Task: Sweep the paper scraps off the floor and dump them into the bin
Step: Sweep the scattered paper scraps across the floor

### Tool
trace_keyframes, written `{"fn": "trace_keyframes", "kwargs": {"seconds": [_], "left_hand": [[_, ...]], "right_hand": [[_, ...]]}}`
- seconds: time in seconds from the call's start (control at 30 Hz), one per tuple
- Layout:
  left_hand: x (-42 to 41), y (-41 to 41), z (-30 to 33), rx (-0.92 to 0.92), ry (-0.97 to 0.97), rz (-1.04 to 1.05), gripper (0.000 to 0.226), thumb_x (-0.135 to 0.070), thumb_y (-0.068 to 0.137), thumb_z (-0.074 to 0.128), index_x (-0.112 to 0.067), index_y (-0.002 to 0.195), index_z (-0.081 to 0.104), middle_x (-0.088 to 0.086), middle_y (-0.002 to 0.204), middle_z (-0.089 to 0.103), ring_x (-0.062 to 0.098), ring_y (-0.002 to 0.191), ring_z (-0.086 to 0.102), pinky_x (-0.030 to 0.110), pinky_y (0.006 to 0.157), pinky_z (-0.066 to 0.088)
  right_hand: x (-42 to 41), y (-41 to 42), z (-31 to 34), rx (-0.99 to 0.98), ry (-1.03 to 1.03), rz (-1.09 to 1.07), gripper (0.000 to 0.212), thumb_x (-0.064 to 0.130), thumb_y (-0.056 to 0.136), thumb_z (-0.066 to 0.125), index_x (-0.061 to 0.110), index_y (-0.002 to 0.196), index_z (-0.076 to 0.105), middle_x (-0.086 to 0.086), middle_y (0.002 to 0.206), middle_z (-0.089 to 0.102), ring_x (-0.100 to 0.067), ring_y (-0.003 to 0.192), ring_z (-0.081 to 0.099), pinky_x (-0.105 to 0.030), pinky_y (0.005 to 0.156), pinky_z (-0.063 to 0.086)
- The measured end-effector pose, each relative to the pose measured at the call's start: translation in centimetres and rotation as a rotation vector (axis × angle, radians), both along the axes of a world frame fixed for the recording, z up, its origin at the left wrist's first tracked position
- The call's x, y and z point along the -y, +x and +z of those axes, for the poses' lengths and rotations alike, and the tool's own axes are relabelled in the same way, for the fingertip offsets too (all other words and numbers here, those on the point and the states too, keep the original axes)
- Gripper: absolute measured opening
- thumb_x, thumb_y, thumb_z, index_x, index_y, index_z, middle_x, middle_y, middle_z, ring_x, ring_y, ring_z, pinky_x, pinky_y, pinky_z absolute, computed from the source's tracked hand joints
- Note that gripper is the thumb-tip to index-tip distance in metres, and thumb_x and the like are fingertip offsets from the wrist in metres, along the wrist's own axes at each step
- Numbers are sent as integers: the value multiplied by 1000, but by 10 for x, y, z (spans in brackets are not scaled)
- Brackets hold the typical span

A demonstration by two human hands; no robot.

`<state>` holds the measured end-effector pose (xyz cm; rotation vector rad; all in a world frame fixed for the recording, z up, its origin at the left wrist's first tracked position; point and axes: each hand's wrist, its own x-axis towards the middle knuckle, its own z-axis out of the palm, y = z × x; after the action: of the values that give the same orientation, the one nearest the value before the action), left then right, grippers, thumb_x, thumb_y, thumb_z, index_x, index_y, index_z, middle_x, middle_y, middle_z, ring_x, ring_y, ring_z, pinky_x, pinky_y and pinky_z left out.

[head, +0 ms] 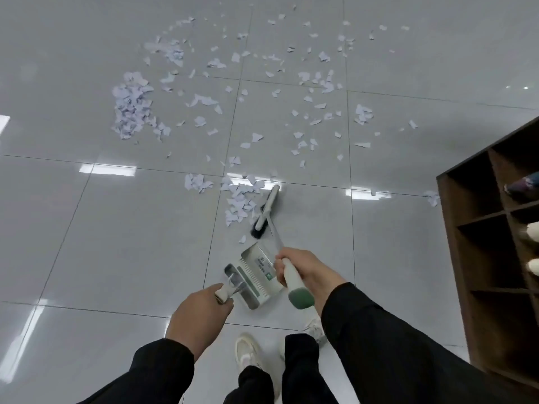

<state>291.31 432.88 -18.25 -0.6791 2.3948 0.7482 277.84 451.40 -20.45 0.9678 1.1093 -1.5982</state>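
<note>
White paper scraps (132,104) lie scattered over the grey tiled floor, with a dense heap at the left and a small pile (239,199) right beside the broom head. My right hand (303,271) grips the white and green handle of the broom (267,209), whose black bristles rest on the floor against that pile. My left hand (201,313) grips the handle of a white dustpan (256,272), which stands on the floor just behind the broom head, its mouth facing the scraps. No bin is in view.
A dark brown wooden cubby shelf (466,228) stands at the right, with shoes in some compartments. A few scraps (433,198) lie by its corner. My feet in white sneakers (246,351) stand on the tiles below the dustpan. Ceiling lights reflect on the glossy floor.
</note>
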Motion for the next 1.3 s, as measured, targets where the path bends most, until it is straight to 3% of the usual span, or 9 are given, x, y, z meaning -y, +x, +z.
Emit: {"fn": "trace_keyframes", "kwargs": {"seconds": [0.13, 0.3, 0.5, 0.67, 1.0, 1.13, 1.3], "left_hand": [[24, 21, 1, -1, -15, 63, 22, -36, 92, 51, -19, 79, 54, 2, 68, 62, 18, 60, 52, 32, 55, 39], [62, 59, 21, -2, -3, 166, 17, -38, 93, 53, -26, 84, 62, -3, 71, 65, 17, 69, 62, 32, 63, 50], [101, 77, 22, 24, 1, 365, 21, -38, 93, 53, -26, 77, 58, -2, 69, 65, 20, 66, 61, 30, 58, 46], [117, 95, 12, 32, 10, 522, 23, -36, 96, 51, -23, 78, 58, 0, 70, 64, 20, 66, 57, 30, 57, 42], [145, 114, 0, 54, 9, 607, 26, -39, 97, 50, -30, 73, 50, -2, 65, 59, 13, 57, 49, 28, 51, 37], [145, 98, -5, 45, 41, 592, 22, -37, 95, 51, -28, 76, 55, -2, 66, 60, 13, 57, 49, 27, 52, 38], [134, 49, -1, 31, 91, 534, 21, -32, 93, 52, -21, 75, 55, 4, 69, 62, 15, 58, 48, 29, 54, 39]], "right_hand": [[7, 1, 10, 16, -99, -140, 7, -5, 94, 49, 1, 91, 50, -8, 58, 46, -11, 36, 45, -17, 35, 44], [10, 65, 53, -27, 60, -20, 11, -5, 92, 52, 1, 84, 50, -11, 56, 46, -14, 34, 42, -19, 35, 40], [18, 123, 66, 36, 107, -8, 16, -4, 93, 52, 6, 81, 47, -11, 54, 48, -17, 36, 42, -22, 34, 43], [76, 114, 25, 185, -14, -105, 15, -2, 93, 48, 10, 85, 43, -8, 55, 48, -15, 35, 49, -23, 36, 48], [210, 33, -24, 24, -177, 16, 19, -1, 97, 47, 11, 84, 41, -4, 54, 40, -11, 37, 41, -19, 37, 45], [203, -6, -25, 2, -185, -33, 13, 1, 97, 50, 11, 93, 43, -3, 59, 42, -10, 41, 42, -19, 38, 47], [132, -17, 1, -6, -173, -58, 13, 6, 96, 55, 13, 94, 44, -2, 60, 42, -10, 41, 40, -19, 36, 44]]}}
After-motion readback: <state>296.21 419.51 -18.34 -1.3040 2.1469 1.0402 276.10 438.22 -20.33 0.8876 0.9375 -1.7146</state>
